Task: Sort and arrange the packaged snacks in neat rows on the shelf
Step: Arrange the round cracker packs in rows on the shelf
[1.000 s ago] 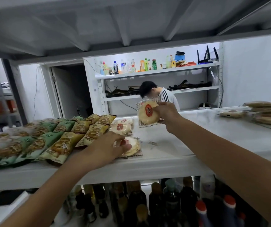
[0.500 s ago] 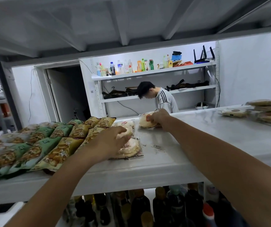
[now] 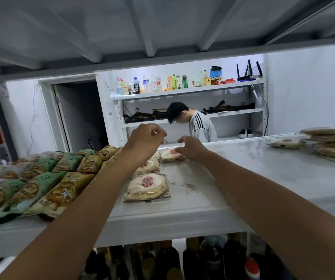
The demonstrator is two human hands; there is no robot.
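- Presently we log one white shelf (image 3: 243, 178), with a marbled top that is scuffed near the middle.
- Our left hand (image 3: 145, 138) hangs clear above the shelf, over the mid pack. Its fingers are curled in towards the thumb, and we see nothing in them.
- Our right hand (image 3: 190, 147) is down on the right end of the far pack with its fingers bent. We cannot tell whether it pinches the wrapper or only rests there.
- One far pack (image 3: 169, 154) is a pale round cake with a red label in a clear wrapper. It lies flat towards the back of the shelf, just beyond and right of the mid pack.
- One mid pack (image 3: 148, 167) of the same kind lies flat, partly hidden by the left forearm.
- One near pack (image 3: 147, 186) of the same kind lies flat just in front of the mid pack, closest to the shelf's front edge.
- Some yellow bags (image 3: 61, 195) overlap in a line from front to back, just left of the three packs.
- Some green bags (image 3: 39, 178) overlap in lines left of the yellow bags.
- One pile (image 3: 332, 142) of further cake packs is loosely stacked at the shelf's right end, well apart from both hands.
- Some dark capped bottles (image 3: 213, 259) stand on the level below.
- One back rack (image 3: 182, 90) stands against the far wall with drinks on its top level.
- A person (image 3: 201, 126) in a grey striped top stands before the back rack.
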